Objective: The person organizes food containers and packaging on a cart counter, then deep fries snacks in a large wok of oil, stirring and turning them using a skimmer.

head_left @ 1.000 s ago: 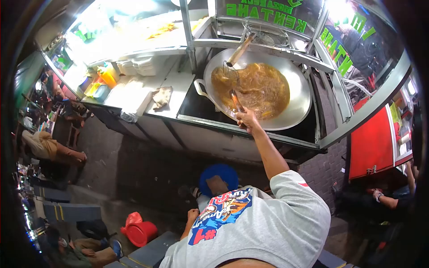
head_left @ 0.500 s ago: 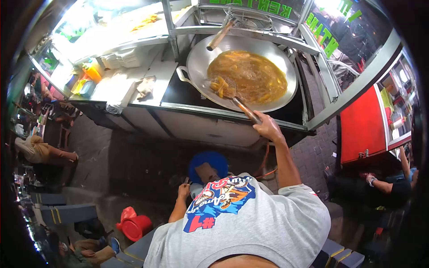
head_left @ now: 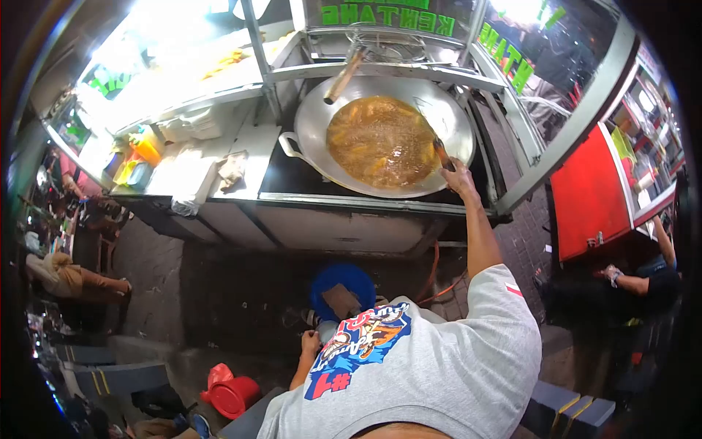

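My right hand (head_left: 457, 175) is closed around the wooden handle (head_left: 441, 152) of a wire skimmer. The skimmer's head is hidden in the bubbling brown oil (head_left: 380, 139), at the right side of the wok. Yellowish pieces of food float in that oil. The wide metal wok (head_left: 311, 124) has a white loop handle on its left. Down by my lap, my left hand (head_left: 311, 342) has its fingers curled; whatever it may hold is too small to make out. Below the stall sits a blue tub (head_left: 322, 282) with a brown piece lying across it.
Another wooden-handled tool (head_left: 344, 77) hangs over the wok's far rim from a metal rail. White boxes (head_left: 194, 124) and sauce bottles (head_left: 148, 146) stand on the counter at left. A red bucket (head_left: 234, 396) is on the ground; a red cabinet (head_left: 591, 194) stands at right.
My right hand has moved the skimmer from the wok's left front to its right side. Its head, lifted with food pieces before, is now down in the oil. My left hand stays low.
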The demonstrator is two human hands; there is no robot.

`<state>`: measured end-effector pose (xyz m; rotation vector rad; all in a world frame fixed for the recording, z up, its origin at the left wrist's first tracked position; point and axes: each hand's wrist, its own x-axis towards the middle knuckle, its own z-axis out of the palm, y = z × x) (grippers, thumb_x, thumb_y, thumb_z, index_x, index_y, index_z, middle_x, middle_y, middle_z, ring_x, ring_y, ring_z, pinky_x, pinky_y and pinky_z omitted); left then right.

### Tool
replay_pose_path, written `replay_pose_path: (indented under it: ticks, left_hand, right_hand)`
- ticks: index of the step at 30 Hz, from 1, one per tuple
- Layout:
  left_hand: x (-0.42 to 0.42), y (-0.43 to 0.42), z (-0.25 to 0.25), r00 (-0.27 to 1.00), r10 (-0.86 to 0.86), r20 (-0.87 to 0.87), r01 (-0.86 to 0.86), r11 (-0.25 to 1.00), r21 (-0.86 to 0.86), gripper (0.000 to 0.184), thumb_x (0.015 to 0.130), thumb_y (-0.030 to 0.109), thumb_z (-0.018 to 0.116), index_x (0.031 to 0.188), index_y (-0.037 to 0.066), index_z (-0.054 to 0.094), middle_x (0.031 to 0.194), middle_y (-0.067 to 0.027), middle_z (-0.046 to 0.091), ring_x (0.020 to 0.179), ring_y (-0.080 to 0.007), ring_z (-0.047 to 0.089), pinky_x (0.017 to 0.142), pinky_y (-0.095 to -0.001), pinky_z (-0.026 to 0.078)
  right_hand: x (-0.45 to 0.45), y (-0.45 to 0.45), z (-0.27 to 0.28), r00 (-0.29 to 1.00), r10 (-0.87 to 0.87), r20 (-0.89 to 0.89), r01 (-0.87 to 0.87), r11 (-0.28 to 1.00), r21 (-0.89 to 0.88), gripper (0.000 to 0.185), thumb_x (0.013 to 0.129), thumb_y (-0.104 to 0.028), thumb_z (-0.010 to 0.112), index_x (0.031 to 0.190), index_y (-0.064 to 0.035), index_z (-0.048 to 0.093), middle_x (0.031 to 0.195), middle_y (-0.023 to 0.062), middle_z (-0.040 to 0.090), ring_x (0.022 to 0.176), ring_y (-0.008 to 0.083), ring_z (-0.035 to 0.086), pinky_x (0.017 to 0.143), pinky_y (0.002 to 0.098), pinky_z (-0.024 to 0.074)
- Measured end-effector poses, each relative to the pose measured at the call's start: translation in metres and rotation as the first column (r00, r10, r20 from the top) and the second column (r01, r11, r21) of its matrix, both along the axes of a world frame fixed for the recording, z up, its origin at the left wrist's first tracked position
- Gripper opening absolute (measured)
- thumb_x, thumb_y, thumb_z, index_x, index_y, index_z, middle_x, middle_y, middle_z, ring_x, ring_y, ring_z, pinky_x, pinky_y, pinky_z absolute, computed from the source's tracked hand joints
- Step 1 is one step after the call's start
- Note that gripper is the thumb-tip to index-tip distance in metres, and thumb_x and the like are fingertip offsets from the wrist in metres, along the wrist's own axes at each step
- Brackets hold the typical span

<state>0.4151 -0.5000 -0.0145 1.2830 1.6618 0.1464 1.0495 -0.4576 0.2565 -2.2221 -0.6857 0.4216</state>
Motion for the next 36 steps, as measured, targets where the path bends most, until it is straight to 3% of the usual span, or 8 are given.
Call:
replay_pose_path:
  ticks: [4,7,18,20,24,27,28,36]
  left_hand:
    - [-0.015,-0.026,0.019,0.997,0.081,0.017,-0.081,0.997,-0.006,0.024,0.082,0.016,0.057,0.096,-0.003,0.059,0.077,-0.011,0.061,0.061,-0.0169,0.058,0.048,-0.0297,0.047]
    - [-0.035,-0.043,0.006,0.996,0.085,-0.032,-0.085,0.996,-0.006,0.024,0.079,0.017,0.058,0.093,-0.002,0.062,0.08,-0.0127,0.064,0.07,-0.0179,0.061,0.062,-0.0323,0.049]
    - [-0.058,-0.077,-0.05,0.993,0.114,-0.042,-0.114,0.993,0.003,0.026,0.076,0.023,0.057,0.081,-0.001,0.066,0.069,-0.0115,0.065,0.065,-0.0158,0.06,0.061,-0.0304,0.047]
    - [-0.052,-0.067,-0.026,1.0,-0.019,-0.015,0.022,0.983,0.181,0.027,0.078,0.024,0.057,0.084,-0.001,0.066,0.072,-0.0116,0.065,0.067,-0.016,0.061,0.064,-0.0304,0.048]
    - [-0.018,-0.035,0.005,0.995,0.059,0.082,-0.058,0.998,-0.012,0.02,0.083,0.018,0.055,0.085,-0.001,0.064,0.068,-0.0062,0.061,0.053,-0.0142,0.055,0.047,-0.0294,0.044]
    - [0.01,-0.008,0.041,0.997,0.07,0.044,-0.067,0.995,-0.077,0.016,0.085,0.015,0.053,0.091,0.002,0.061,0.066,-0.0041,0.056,0.049,-0.0129,0.052,0.039,-0.0261,0.038]
    - [0.009,-0.002,0.03,0.993,0.085,0.078,-0.079,0.994,-0.073,0.016,0.086,0.015,0.052,0.092,0.002,0.061,0.067,-0.0043,0.057,0.05,-0.0134,0.053,0.039,-0.0265,0.039]
    - [0.026,0.031,-0.034,0.992,0.011,0.127,-0.007,1.0,-0.028,0.024,0.086,0.022,0.056,0.097,0.001,0.06,0.075,-0.008,0.06,0.057,-0.0172,0.059,0.045,-0.0289,0.045]
  right_hand:
    - [0.011,0.061,-0.048,0.933,0.168,-0.319,-0.121,0.979,0.163,0.05,0.074,-0.013,0.064,0.122,-0.0125,0.051,0.061,0.0027,0.053,0.045,0.013,0.051,0.039,0.0299,0.0421]
    - [-0.011,0.118,-0.062,0.831,0.268,-0.487,-0.119,0.942,0.315,0.033,0.077,-0.012,0.063,0.109,-0.0116,0.056,0.058,0.0022,0.05,0.043,0.0131,0.049,0.038,0.0301,0.0431]
    - [-0.073,0.17,-0.045,0.349,0.424,-0.836,0.0,0.892,0.453,0.042,0.08,-0.01,0.057,0.119,-0.0126,0.04,0.078,0.0089,0.052,0.056,0.0169,0.055,0.043,0.0316,0.0471]
    - [-0.075,0.147,-0.044,0.321,0.402,-0.858,-0.027,0.909,0.415,0.041,0.081,-0.01,0.057,0.119,-0.0105,0.04,0.083,0.0093,0.052,0.059,0.016,0.056,0.044,0.0311,0.0476]
    - [-0.077,0.094,-0.014,0.539,0.406,-0.738,-0.351,0.905,0.241,0.034,0.079,-0.009,0.056,0.111,-0.0064,0.045,0.077,0.0078,0.051,0.058,0.0156,0.055,0.042,0.0304,0.0439]
    - [-0.066,0.059,-0.017,0.719,0.579,-0.384,-0.626,0.78,0.003,0.031,0.074,-0.007,0.054,0.105,-0.0042,0.049,0.074,0.0116,0.055,0.064,0.0239,0.058,0.05,0.0362,0.0454]
    - [-0.077,0.042,0.008,0.738,0.675,-0.025,-0.667,0.723,-0.177,0.032,0.069,-0.005,0.05,0.101,-0.0032,0.052,0.075,0.0171,0.059,0.077,0.0334,0.06,0.065,0.0418,0.0453]
    - [-0.067,-0.073,0.043,0.83,0.461,0.315,-0.349,0.869,-0.351,0.057,0.072,-0.008,0.051,0.128,-0.0134,0.043,0.106,0.0144,0.056,0.102,0.0333,0.054,0.084,0.0429,0.0438]
